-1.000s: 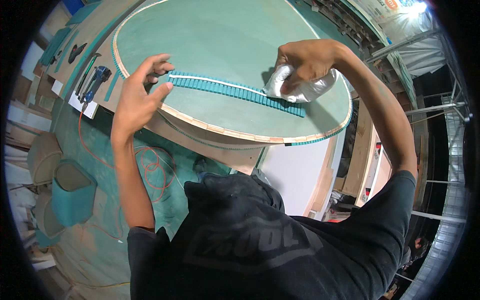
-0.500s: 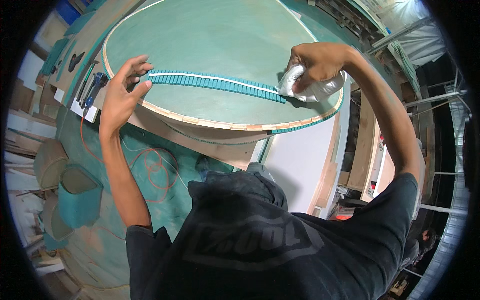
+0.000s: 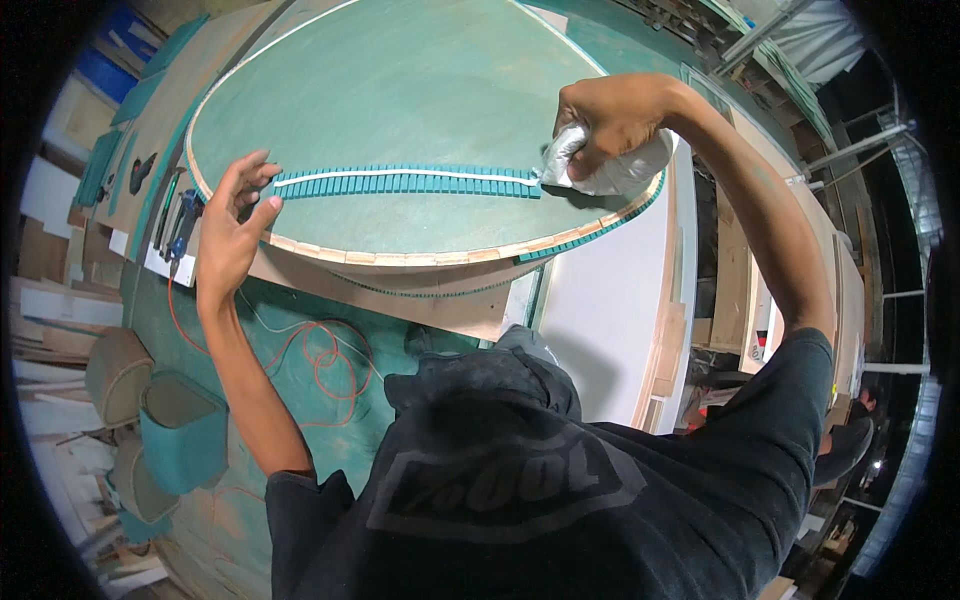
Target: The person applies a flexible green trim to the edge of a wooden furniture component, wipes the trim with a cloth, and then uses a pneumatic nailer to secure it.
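A slotted teal strip (image 3: pixel 400 186) lies across a large rounded green panel (image 3: pixel 390 110), with a white bead (image 3: pixel 420 175) running along its length. My right hand (image 3: pixel 615 120) is closed around a white, crumpled squeeze bag (image 3: pixel 630 172), whose tip is at the strip's right end. At the other end, my left hand (image 3: pixel 235 220) has its thumb and fingers apart around the strip's tip. Whether they touch it I cannot tell.
Light wood pieces and teal slotted edging (image 3: pixel 590 238) rim the panel. Tools (image 3: pixel 180 225) with an orange hose (image 3: pixel 320 350) sit at the left. Teal curved containers (image 3: pixel 180 430) stand on the floor. A white board (image 3: pixel 610 310) lies near right; another person (image 3: pixel 850 440) is at far right.
The view has shifted slightly. The squeeze bag's tip has moved a little further right, and the white bead now reaches the strip's right end. My left hand stays by the left end.
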Tool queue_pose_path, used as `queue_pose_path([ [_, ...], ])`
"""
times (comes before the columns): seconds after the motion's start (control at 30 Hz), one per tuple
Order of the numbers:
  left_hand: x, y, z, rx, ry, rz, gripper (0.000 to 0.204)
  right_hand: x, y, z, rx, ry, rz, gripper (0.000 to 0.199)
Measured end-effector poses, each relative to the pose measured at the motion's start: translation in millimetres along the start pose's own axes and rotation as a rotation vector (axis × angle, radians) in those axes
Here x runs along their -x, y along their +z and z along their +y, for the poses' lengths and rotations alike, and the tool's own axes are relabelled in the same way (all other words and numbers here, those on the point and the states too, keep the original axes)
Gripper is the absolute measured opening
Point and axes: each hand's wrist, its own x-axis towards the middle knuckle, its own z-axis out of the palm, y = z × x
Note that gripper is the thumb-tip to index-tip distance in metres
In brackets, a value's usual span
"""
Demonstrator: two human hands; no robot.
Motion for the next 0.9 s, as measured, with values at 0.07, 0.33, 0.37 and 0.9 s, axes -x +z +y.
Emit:
queue_pose_path([
  [0.07, 2.3, 0.5, 0.9, 0.002, 0.008, 0.004, 0.052, 9.0, -2.4, 11.2, 0.003, -0.013, 0.071, 0.025],
  [0.33, 6.4, 2.5, 8.0, 0.072, -0.013, 0.041, 0.053, 14.2, -13.6, 62.3, -0.179, 0.040, 1.004, 0.031],
  [0.37, 4.1, 5.0, 8.3, 0.116, -0.005, 0.031, 0.053, -6.2, 3.4, 87.3, -0.207, 0.044, 1.193, 0.031],
  [0.9, -17.0, 35.2, -2.4, 0.464, 0.064, 0.210, 0.053, -16.7, 107.2, 11.5, -0.414, 0.181, 1.514, 0.055],
])
